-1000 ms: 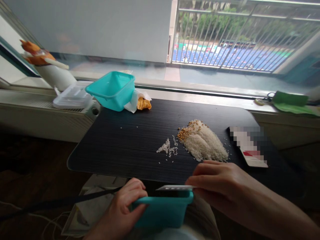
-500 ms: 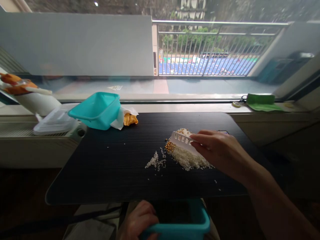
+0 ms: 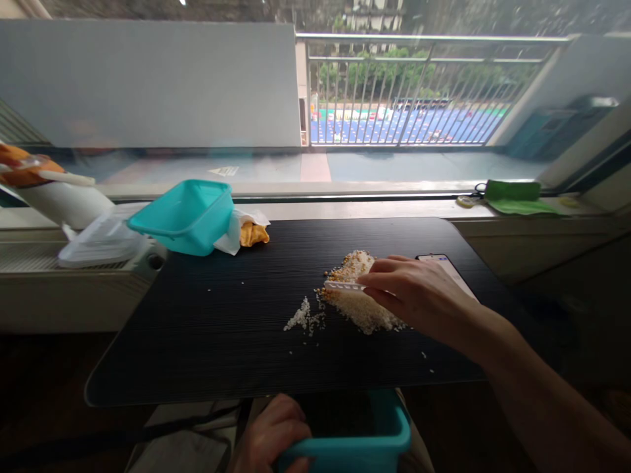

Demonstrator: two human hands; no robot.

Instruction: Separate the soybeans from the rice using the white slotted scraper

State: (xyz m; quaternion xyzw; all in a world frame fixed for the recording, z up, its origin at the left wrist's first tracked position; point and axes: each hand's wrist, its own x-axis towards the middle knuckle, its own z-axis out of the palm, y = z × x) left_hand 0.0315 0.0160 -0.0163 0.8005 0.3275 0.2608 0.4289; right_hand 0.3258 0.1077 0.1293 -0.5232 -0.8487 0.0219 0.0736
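Observation:
My right hand (image 3: 404, 286) pinches a thin white plastic strip with a row of slots (image 3: 340, 286), seen nearly edge-on. The strip stands in a pile of white rice grains (image 3: 367, 312) mixed with yellow kernels (image 3: 335, 276) on the dark table (image 3: 207, 335). A smaller scatter of rice (image 3: 304, 316) lies left of the pile. Below the table's front edge, my left hand (image 3: 276, 433) grips the rim of a teal plastic bin (image 3: 359, 443). The bin rests at my lap, its inside dark.
A phone (image 3: 453, 272) lies behind my right wrist. At the back left stand a second teal bin (image 3: 185, 220), crumpled tissue with an orange cloth (image 3: 254, 233) and a clear lid (image 3: 101, 236). A green cloth (image 3: 515, 197) and scissors (image 3: 479, 189) sit on the windowsill.
My right hand has moved slightly left with the strip, which has tilted from showing its face to nearly edge-on. More of the phone shows. The left hand keeps its hold on the bin.

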